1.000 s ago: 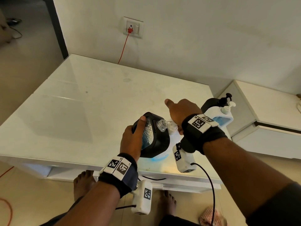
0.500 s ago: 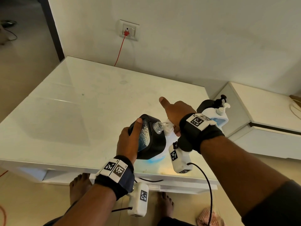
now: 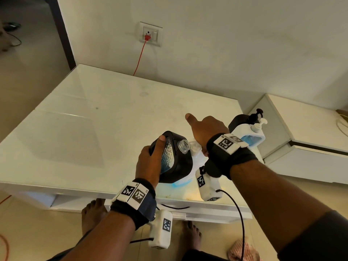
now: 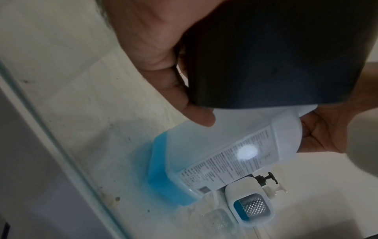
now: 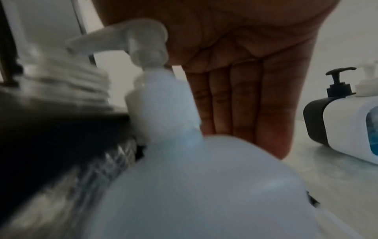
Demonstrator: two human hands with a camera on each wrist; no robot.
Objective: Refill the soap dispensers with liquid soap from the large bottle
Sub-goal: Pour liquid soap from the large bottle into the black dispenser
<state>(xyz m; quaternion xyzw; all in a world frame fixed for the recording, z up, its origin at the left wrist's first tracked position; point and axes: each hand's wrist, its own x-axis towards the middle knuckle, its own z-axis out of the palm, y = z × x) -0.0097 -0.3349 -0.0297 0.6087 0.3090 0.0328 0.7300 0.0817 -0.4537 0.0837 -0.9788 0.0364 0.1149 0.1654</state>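
My left hand [image 3: 150,161] grips a black soap dispenser [image 3: 177,162], tilted, with its clear threaded neck [image 3: 183,146] uncapped and turned toward the pump spout [image 5: 88,38] of the large bottle. The large translucent bottle [image 4: 204,153] stands on the table with a low layer of blue soap [image 4: 161,169] at its base. My right hand [image 3: 205,129] lies over the pump head [image 5: 147,35], palm on it. Its fingers [image 5: 235,97] run straight down behind the bottle's neck. The left wrist view shows the dispenser's dark underside [image 4: 276,56] in my left hand [image 4: 163,48].
A white dispenser [image 3: 248,132] and a black one [image 3: 239,119], both with pumps on, stand at the table's right edge. The white glass table [image 3: 94,119] stretches left and back to the wall. A lower white cabinet [image 3: 310,138] adjoins on the right. A red cable [image 3: 140,57] hangs from the socket.
Both hands keep their places on the dispenser and the pump. Only the head view has shifted a little.
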